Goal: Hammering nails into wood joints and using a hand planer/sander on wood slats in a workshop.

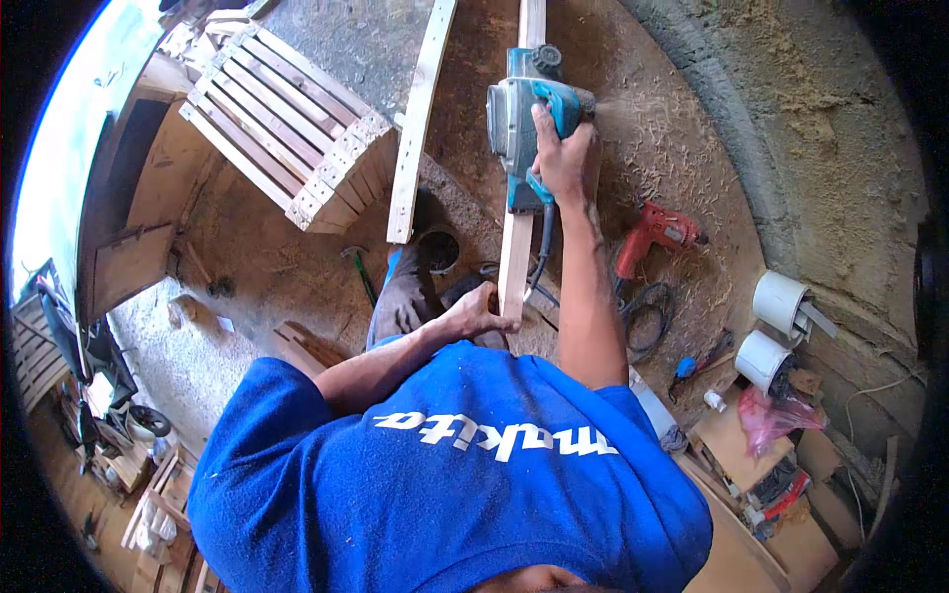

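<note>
My right hand (566, 163) is wrapped round the teal handle of an electric planer (512, 128). The planer sits on a long, narrow wooden batten (515, 259) that runs away from me. Fine dust and shavings spray out to the planer's right. Close to my body, my left hand (476, 314) grips the near end of the same batten, with the thumb against its side. A dark power cord (544, 242) trails from the planer back toward me. The planer's underside and blade are hidden.
Another wooden strip (420, 128) lies to the left, beside a slatted wooden crate (287, 114). A green-handled hammer (364, 277) is on the floor. At right are a red power drill (654, 237), scattered shavings, two white cylinders (779, 301) and a rough wall (791, 128).
</note>
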The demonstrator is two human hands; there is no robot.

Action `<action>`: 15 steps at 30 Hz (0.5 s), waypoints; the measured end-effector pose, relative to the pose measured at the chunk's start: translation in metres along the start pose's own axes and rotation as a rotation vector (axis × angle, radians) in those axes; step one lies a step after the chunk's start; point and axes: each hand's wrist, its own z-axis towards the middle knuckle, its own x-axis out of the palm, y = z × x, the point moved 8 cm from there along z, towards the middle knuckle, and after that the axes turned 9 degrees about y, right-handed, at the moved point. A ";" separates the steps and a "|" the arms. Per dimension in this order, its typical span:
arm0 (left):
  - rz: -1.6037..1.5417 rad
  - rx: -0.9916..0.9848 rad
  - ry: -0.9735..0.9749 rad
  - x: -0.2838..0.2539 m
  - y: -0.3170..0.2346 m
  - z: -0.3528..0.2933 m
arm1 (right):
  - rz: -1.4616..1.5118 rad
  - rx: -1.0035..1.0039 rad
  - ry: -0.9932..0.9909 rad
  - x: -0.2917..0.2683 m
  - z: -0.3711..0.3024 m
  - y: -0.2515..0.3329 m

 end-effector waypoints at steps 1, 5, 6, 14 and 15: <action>0.033 -0.015 -0.026 -0.002 0.000 -0.003 | -0.005 -0.007 0.004 0.004 0.013 0.000; 0.111 0.026 -0.009 -0.004 -0.005 -0.003 | 0.060 0.020 0.026 0.009 0.068 -0.008; 0.135 -0.036 -0.018 -0.006 -0.009 -0.008 | 0.063 0.014 0.031 0.015 0.076 -0.005; 0.087 -0.050 0.021 -0.006 -0.008 -0.003 | 0.104 -0.024 0.015 0.030 0.165 -0.028; 0.100 -0.018 0.015 -0.006 -0.015 -0.005 | 0.063 -0.018 0.055 0.031 0.177 -0.026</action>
